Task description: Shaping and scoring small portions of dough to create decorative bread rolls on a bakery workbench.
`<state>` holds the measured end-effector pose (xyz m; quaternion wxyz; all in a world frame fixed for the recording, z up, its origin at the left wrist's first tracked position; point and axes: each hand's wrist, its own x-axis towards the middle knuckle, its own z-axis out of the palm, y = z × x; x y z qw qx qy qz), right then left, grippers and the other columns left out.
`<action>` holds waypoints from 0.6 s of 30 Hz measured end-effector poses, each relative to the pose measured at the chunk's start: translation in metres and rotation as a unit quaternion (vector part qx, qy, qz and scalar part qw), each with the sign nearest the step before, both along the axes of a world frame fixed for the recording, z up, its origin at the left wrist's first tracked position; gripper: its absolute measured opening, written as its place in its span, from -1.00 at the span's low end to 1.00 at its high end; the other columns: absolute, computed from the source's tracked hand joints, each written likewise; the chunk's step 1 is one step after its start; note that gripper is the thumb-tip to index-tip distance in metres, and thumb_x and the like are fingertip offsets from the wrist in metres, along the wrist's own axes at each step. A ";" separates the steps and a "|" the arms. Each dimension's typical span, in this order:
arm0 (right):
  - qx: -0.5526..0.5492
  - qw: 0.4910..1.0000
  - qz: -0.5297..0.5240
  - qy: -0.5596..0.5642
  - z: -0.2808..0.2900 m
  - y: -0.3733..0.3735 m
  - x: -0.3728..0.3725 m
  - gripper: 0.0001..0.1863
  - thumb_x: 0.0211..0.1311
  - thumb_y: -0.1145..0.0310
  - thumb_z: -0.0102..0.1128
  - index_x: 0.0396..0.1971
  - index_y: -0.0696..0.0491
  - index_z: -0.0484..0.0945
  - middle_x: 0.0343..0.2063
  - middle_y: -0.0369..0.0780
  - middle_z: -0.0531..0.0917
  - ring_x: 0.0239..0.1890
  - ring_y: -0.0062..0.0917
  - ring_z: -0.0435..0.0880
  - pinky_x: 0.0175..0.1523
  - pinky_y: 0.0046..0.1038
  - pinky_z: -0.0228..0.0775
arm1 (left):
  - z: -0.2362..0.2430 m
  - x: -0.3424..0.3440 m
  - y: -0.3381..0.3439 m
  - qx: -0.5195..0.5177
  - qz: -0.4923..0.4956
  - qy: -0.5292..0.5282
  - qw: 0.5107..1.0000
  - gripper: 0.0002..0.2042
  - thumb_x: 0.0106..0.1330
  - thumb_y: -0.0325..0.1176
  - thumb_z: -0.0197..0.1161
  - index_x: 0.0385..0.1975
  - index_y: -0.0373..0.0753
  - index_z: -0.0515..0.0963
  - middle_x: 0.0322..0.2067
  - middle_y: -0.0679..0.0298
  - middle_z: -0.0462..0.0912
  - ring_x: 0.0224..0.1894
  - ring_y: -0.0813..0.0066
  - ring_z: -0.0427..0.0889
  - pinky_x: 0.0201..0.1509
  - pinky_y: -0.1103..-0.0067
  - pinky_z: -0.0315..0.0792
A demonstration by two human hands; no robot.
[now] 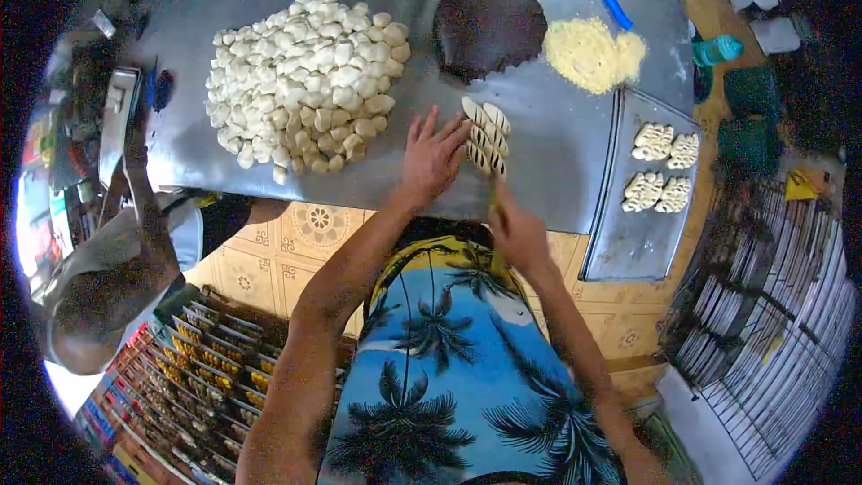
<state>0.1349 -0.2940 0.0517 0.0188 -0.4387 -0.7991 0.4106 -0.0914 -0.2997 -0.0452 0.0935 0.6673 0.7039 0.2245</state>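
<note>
Slit, dark-filled dough pieces [487,136] lie side by side on the metal table in front of me. My left hand [433,154] is flat with its fingers spread, fingertips at the left edge of these pieces. My right hand [521,232] is closed round a slim knife [496,193], its tip at the near end of the dough; motion smears it, and the grip is partly hidden. Left of the pieces rises a large pile of pale dough balls [305,81]. A dark brown mass of filling [489,29] sits beyond them, beside a heap of yellow crumbs [594,54].
A metal baking tray [628,247] with several shaped dough pieces [660,166] stands at the table's right edge. A blue-handled knife [612,4] lies at the far right. Another person [117,278] is at the left. Racks [763,323] stand at both sides; a turquoise bottle [716,50] is at right.
</note>
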 end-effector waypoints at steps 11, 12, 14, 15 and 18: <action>0.257 0.956 -0.139 -0.007 -0.026 0.049 0.029 -0.26 0.25 0.16 0.41 0.37 0.12 0.35 0.15 0.14 0.52 0.19 0.11 0.52 0.20 0.00 0.43 | 0.021 -0.027 0.067 0.006 -0.258 -0.141 0.956 -0.36 -0.15 -0.24 0.68 0.04 -0.20 0.63 0.06 -0.01 0.60 0.14 -0.03 0.55 0.27 0.17 0.44; 0.227 0.966 -0.120 0.020 -0.023 0.046 0.014 -0.20 0.21 0.18 0.45 0.38 0.16 0.30 0.13 0.16 0.51 0.20 0.12 0.51 0.22 0.00 0.43 | 0.020 -0.028 0.078 -0.041 -0.275 -0.099 0.956 -0.33 -0.16 -0.25 0.68 0.06 -0.22 0.61 0.09 0.01 0.60 0.19 -0.04 0.51 0.32 0.16 0.42; 0.127 0.986 -0.098 0.046 -0.029 0.047 -0.013 -0.08 0.14 0.23 0.52 0.40 0.23 0.20 0.10 0.19 0.49 0.22 0.14 0.49 0.27 -0.03 0.44 | 0.012 -0.026 0.086 -0.064 -0.273 -0.108 0.954 -0.34 -0.06 -0.23 0.63 0.12 -0.20 0.57 0.15 -0.04 0.54 0.20 -0.10 0.51 0.30 0.14 0.42; 0.129 0.986 -0.080 0.065 -0.040 0.051 -0.024 -0.08 0.14 0.23 0.52 0.40 0.23 0.20 0.10 0.19 0.49 0.22 0.14 0.49 0.27 -0.03 0.44 | 0.007 -0.022 0.087 -0.076 -0.268 -0.107 0.954 -0.35 -0.01 -0.22 0.60 0.15 -0.20 0.54 0.17 -0.06 0.51 0.21 -0.13 0.50 0.30 0.13 0.43; 0.096 0.994 -0.047 -0.013 -0.089 0.070 -0.050 0.26 0.03 0.10 0.65 0.57 0.19 -0.04 0.38 0.10 0.34 0.33 0.09 0.39 0.35 -0.05 0.41 | -0.010 -0.008 0.087 -0.187 -0.179 -0.366 0.894 -0.35 0.09 -0.23 0.54 0.23 -0.20 0.48 0.23 -0.13 0.44 0.19 -0.21 0.52 0.26 0.09 0.46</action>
